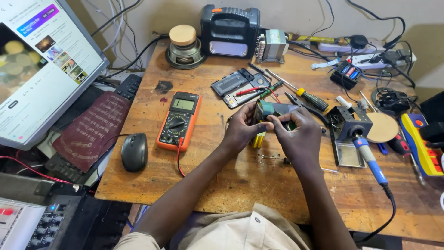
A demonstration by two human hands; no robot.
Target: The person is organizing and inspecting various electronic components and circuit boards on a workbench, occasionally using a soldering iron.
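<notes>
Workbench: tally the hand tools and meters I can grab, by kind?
Multimeter: 1
Soldering iron: 1
Screwdriver, yellow-and-black handle: 1
Pliers: 1
Total: 4

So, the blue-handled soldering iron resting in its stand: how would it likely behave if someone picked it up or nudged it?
The soldering iron looks stiff and light, being a slim blue handle. Its black cord trails off the table edge, so it would probably drag or tug back. Lying tilted in the black stand, it might roll out if nudged.
</notes>
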